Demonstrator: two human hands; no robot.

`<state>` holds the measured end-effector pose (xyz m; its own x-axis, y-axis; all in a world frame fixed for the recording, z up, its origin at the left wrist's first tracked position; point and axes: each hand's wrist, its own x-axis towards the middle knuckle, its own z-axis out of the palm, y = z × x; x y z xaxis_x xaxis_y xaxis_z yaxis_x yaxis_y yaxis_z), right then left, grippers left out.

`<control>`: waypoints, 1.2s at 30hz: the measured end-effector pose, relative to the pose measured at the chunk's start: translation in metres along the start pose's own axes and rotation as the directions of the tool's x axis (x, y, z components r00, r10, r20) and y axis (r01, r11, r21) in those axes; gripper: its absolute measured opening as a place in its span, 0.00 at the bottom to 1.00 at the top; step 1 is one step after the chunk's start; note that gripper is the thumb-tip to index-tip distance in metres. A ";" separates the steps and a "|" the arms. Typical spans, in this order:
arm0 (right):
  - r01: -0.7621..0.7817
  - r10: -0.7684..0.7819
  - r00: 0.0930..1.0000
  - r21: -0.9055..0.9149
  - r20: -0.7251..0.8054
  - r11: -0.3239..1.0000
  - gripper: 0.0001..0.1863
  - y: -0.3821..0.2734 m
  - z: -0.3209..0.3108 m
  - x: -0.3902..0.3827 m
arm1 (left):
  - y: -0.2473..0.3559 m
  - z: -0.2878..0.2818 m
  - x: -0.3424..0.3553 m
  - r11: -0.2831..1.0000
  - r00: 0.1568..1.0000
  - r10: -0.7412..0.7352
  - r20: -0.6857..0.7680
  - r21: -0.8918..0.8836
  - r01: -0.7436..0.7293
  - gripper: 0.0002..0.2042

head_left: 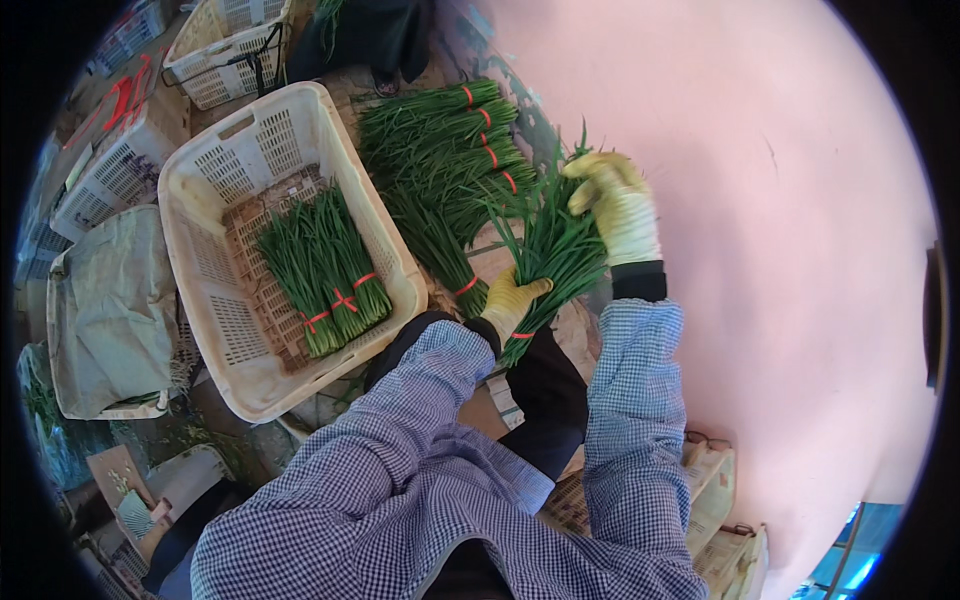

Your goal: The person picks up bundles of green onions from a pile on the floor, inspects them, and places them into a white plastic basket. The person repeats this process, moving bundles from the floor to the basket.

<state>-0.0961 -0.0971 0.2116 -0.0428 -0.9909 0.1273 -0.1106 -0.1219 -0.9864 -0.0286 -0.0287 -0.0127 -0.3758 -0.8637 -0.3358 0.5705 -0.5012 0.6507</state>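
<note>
A bunch of green chives (553, 240) with a red band low on its stems leans in front of me. My left hand (515, 300), in a yellow and white glove, is closed round its lower part just above the band. Beside the leafy tips is my right hand (612, 195), gloved alike, with its fingers slightly bent and apart. Left of the held bunch lies another banded chive bunch (435, 240). Beyond it, more red-banded bunches (440, 130) lie in a row. Three banded bunches (325, 265) rest inside a large cream plastic crate (403, 290).
A pinkish wall (780, 220) rises close on my right. Further crates stand around: one draped with grey cloth (115, 310), one with red straps (120, 170), and one at the back (225, 65). Dark clothing (360, 40) shows at the top. More crates (708, 485) sit lower right.
</note>
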 end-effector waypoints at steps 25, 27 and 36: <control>-0.401 0.271 0.912 -0.528 -0.308 0.749 0.44 0.177 -0.047 -0.136 | 0.055 0.007 -0.032 0.964 0.956 -0.265 0.128 0.042 0.262 0.31; -0.446 0.341 0.882 -0.337 -0.327 0.829 0.37 0.180 -0.077 -0.137 | 0.048 0.006 -0.028 0.979 0.946 -0.192 0.262 -0.011 0.202 0.26; -0.409 0.510 0.788 0.325 -0.345 0.853 0.27 0.158 -0.101 -0.161 | 0.015 -0.013 -0.003 0.958 0.982 -0.080 -0.172 0.260 0.124 0.21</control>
<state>-0.2071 0.0492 0.0458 -0.4322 -0.8240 -0.3662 0.2463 0.2828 -0.9270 -0.0096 -0.0343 -0.0107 -0.2894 -0.8169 -0.4989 0.3102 -0.5731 0.7585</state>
